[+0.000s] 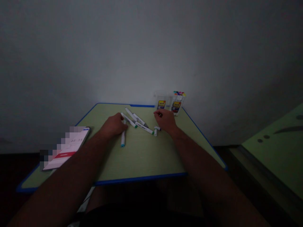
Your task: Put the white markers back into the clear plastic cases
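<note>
One marker, blue cap nearward, far end under left hand, right hand curled, grips unclear

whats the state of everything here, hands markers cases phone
left hand: on the desk, fingers over one end of the blue-tipped marker; grip unclear
right hand: palm down, beside a small white piece
loose markers: lying flat, scattered between the hands
left case: upright, looks empty
right case: upright, full of markers
phone: flat, screen lit
</note>
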A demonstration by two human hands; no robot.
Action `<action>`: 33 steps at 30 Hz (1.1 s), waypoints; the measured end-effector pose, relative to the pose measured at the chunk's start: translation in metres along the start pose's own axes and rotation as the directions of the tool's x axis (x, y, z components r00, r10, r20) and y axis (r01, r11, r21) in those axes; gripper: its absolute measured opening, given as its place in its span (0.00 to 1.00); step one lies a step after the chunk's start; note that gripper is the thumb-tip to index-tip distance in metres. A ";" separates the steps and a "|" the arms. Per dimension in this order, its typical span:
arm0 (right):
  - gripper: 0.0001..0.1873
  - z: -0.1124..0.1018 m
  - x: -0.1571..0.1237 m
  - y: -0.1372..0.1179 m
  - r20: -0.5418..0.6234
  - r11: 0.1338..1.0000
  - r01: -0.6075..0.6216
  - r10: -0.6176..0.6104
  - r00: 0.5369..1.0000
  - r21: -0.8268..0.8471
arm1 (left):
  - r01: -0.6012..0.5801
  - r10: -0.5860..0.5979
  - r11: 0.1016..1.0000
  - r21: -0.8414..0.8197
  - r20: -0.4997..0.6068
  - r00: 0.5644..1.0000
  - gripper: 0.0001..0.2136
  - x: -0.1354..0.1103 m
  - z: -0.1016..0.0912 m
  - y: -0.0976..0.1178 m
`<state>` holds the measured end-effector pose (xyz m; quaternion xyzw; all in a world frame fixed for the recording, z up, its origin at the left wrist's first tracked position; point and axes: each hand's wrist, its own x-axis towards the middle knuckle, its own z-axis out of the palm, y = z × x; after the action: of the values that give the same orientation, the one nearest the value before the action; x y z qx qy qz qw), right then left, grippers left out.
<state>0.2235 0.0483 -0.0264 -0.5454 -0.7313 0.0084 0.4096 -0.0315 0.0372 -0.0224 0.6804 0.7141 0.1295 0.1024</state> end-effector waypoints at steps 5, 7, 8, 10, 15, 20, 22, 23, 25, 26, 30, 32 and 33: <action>0.10 0.003 -0.001 0.002 0.004 1.000 0.017 -0.017 1.000 -0.010 | -0.016 0.016 1.000 0.018 0.009 1.000 0.22 -0.001 0.000 0.001; 0.10 0.004 -0.001 0.003 0.000 1.000 0.022 -0.022 1.000 -0.001 | -0.026 0.025 0.999 0.035 0.008 1.000 0.22 -0.001 -0.001 0.002; 0.10 0.005 -0.001 0.003 0.000 1.000 0.023 -0.023 1.000 0.003 | -0.027 0.027 0.999 0.040 0.008 1.000 0.24 -0.001 -0.001 0.003; 0.09 0.005 -0.002 0.003 0.003 1.000 0.022 -0.022 1.000 0.007 | -0.029 0.029 0.998 0.047 0.011 1.000 0.27 -0.003 -0.002 0.004; 0.09 0.006 -0.002 0.003 -0.001 0.999 0.029 -0.029 1.000 0.021 | -0.043 0.041 0.997 0.058 0.031 0.999 0.25 -0.005 -0.003 0.007; 0.10 0.008 -0.002 0.003 0.003 0.999 0.037 -0.037 0.999 0.017 | -0.055 0.054 0.997 0.051 0.025 0.998 0.25 -0.004 -0.001 0.006; 0.09 0.008 -0.002 0.004 0.008 0.999 0.034 -0.035 0.999 0.023 | -0.057 0.056 0.997 0.052 0.015 0.998 0.24 -0.003 0.000 0.005; 0.09 0.008 -0.002 0.004 0.009 0.999 0.033 -0.034 0.999 0.024 | -0.058 0.058 0.997 0.053 0.009 0.998 0.24 -0.003 0.001 0.004; 0.09 0.008 -0.003 0.004 0.012 0.999 0.035 -0.036 0.999 0.022 | -0.055 0.055 0.997 0.056 0.001 0.998 0.22 -0.002 0.001 0.003; 0.09 0.008 -0.003 0.004 0.011 0.999 0.039 -0.039 0.999 0.020 | -0.052 0.052 0.997 0.056 0.000 0.999 0.22 -0.001 0.001 0.003; 0.09 0.008 -0.002 0.004 0.013 0.999 0.050 -0.051 0.999 0.015 | -0.053 0.053 0.998 -0.015 -0.024 0.998 0.19 -0.001 -0.002 0.004; 0.09 0.009 -0.002 0.004 0.016 0.999 0.047 -0.047 0.999 0.017 | -0.034 0.030 0.992 -0.122 -0.031 0.999 0.18 -0.003 -0.005 0.007; 0.09 0.009 -0.002 0.003 0.017 0.999 0.044 -0.044 0.999 0.021 | -0.023 0.019 0.981 -0.193 -0.026 1.000 0.18 -0.004 -0.006 0.009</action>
<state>0.2209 0.0515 -0.0353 -0.5249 -0.7465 0.0116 0.4088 -0.0246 0.0332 -0.0139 0.6730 0.6921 0.2074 0.1583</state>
